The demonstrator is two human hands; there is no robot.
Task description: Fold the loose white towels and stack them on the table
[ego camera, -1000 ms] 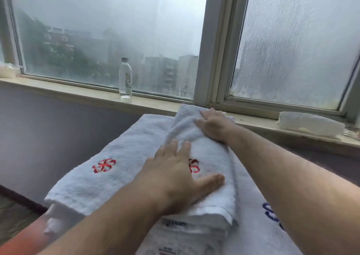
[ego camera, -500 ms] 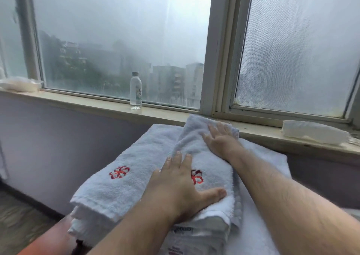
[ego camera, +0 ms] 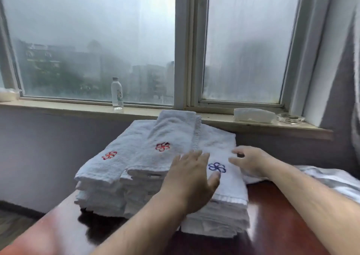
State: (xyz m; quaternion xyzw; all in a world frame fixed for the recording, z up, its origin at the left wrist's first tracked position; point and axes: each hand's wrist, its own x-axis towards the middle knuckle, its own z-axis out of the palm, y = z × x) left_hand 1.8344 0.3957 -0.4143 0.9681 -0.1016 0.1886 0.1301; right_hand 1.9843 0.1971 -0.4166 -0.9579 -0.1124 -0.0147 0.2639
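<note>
Towels already folded sit on the counter (ego camera: 263,235). The blue-flower towel (ego camera: 217,167) tops the right stack (ego camera: 220,217), its long axis running away from you toward the window (ego camera: 97,40). Your left grip (ego camera: 191,178) hovers flat and spread at its left edge, and your right grip (ego camera: 251,161) is loosely curled at its right edge. Neither appears to hold anything. One loose towel (ego camera: 335,177) lies beyond your right forearm (ego camera: 311,200), so that grip is nearer.
</note>
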